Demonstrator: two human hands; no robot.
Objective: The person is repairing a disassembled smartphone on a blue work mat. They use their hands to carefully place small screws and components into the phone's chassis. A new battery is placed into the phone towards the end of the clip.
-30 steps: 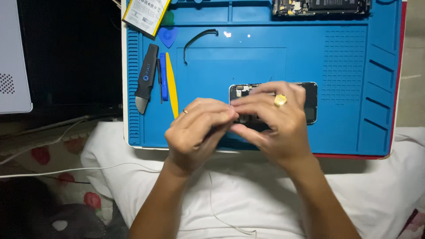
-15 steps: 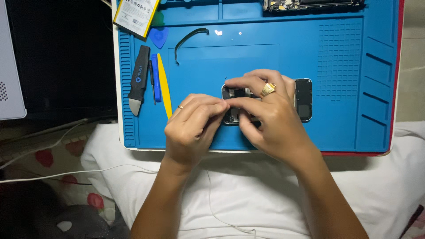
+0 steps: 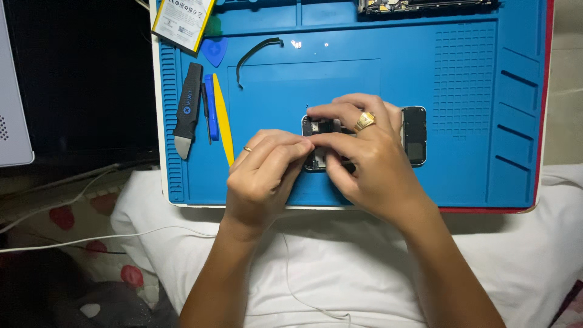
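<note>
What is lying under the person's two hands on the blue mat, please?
An opened phone lies on the blue mat, its right end showing. The left hand and right hand cover its middle, so what the fingertips pinch there cannot be seen.

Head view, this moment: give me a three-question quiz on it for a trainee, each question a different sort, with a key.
1. True or false: both hands are on the opened phone lying on the blue work mat.
2. Which hand wears the large gold ring? A) the left hand B) the right hand C) neither
3. Fill in: the yellow pry tool lies to the ____ of the phone in the picture.

Key
1. True: fingers of both hands meet over the phone's left part.
2. B. The left hand has only a thin band.
3. Left, beside the black spudger and a blue tool.
</note>
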